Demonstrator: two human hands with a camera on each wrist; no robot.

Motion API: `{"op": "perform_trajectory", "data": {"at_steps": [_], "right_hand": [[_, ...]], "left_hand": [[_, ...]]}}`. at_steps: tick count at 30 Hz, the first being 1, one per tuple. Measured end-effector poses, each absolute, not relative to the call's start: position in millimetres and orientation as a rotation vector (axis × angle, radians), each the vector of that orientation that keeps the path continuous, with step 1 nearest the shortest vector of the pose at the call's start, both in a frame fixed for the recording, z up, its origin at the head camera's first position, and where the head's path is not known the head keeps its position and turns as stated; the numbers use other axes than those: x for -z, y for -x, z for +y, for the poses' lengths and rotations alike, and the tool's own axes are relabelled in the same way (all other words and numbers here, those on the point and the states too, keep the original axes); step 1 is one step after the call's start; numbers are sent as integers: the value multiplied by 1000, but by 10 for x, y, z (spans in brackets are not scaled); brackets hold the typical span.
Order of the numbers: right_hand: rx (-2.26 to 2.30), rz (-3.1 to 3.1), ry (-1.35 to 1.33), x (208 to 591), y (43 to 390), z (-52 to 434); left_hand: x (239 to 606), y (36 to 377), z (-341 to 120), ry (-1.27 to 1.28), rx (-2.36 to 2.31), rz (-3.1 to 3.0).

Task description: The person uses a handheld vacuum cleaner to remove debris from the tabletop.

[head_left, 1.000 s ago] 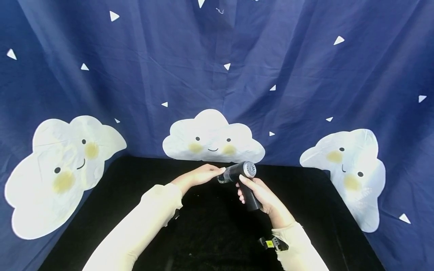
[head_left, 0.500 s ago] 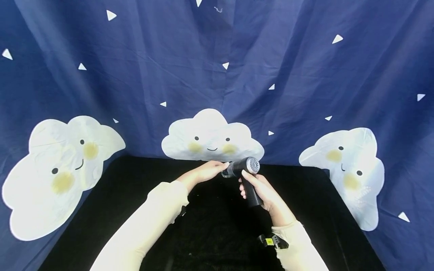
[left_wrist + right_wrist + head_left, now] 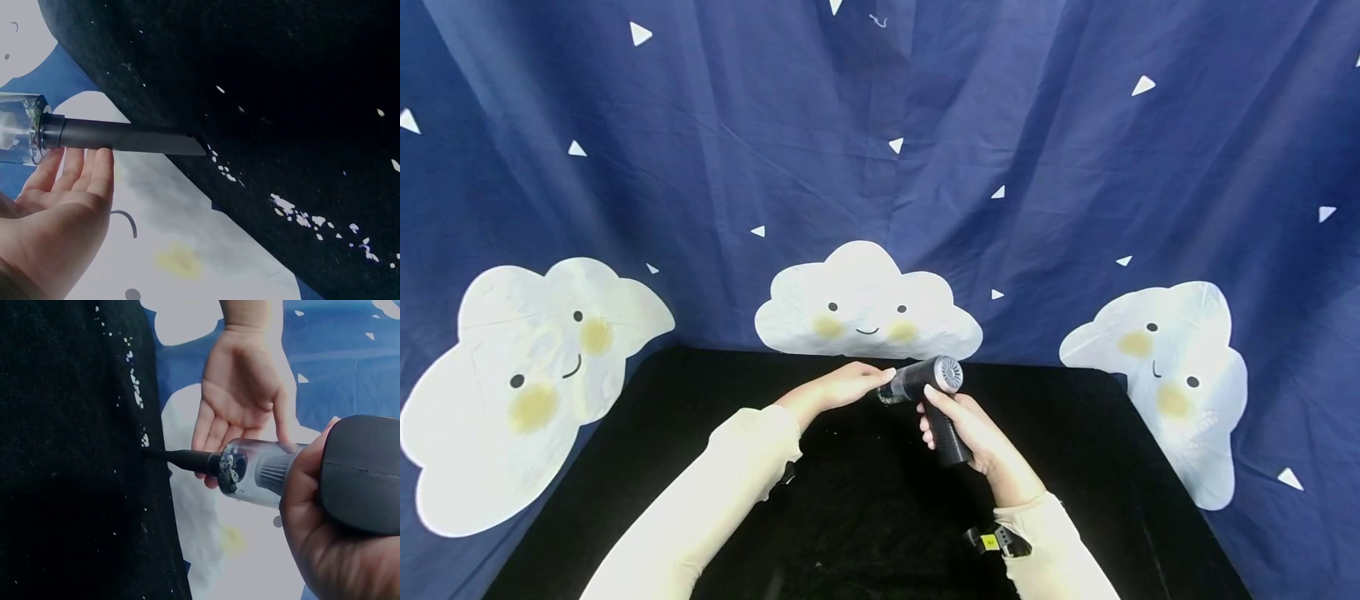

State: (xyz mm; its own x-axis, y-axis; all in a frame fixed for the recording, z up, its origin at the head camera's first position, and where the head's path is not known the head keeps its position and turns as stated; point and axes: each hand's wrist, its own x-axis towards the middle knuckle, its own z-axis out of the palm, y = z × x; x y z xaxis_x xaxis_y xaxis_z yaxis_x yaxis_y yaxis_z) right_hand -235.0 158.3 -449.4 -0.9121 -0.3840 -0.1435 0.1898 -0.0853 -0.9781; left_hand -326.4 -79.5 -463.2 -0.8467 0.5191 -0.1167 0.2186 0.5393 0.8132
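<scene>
- right hand (image 3: 981,442) is nearest, wrapped round the grip of a handheld vacuum (image 3: 931,392), held up over the black table (image 3: 1075,433)
- vacuum's long axis runs leftward from that hand, thin nozzle (image 3: 125,137) tip right at the table's crumb-speckled edge
- left hand (image 3: 838,387) sits just left, fingers relaxed and flat, thumb on the clear dust cup (image 3: 250,472)
- cloud backdrop (image 3: 865,308) way behind

The black cloth-covered table (image 3: 715,467) lies open on both sides of the arms, bearing only small white crumbs (image 3: 300,215). Over its far middle, the right hand (image 3: 981,437) grips a black handheld vacuum with a clear dust cup (image 3: 928,387), and the left hand (image 3: 838,387) rests flat-fingered against its thin black nozzle (image 3: 125,137). Close behind hangs a navy cloud-printed curtain (image 3: 880,167), which also walls in both sides.
</scene>
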Motion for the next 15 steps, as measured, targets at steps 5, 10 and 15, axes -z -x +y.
{"op": "perform_trajectory", "data": {"at_steps": [5,10,15], "right_hand": [[2056,1784,223,4512,2339,1529],[2054,1755,243,4516,2335,1501],[2061,1811,261,4513,2357,1519]], "left_hand": [[4609,3237,-890,-618,-1171,2435],[4563,3222,-944,-627,-1132,2431],[4536,3249,-904,-632,-1145,2460]]}}
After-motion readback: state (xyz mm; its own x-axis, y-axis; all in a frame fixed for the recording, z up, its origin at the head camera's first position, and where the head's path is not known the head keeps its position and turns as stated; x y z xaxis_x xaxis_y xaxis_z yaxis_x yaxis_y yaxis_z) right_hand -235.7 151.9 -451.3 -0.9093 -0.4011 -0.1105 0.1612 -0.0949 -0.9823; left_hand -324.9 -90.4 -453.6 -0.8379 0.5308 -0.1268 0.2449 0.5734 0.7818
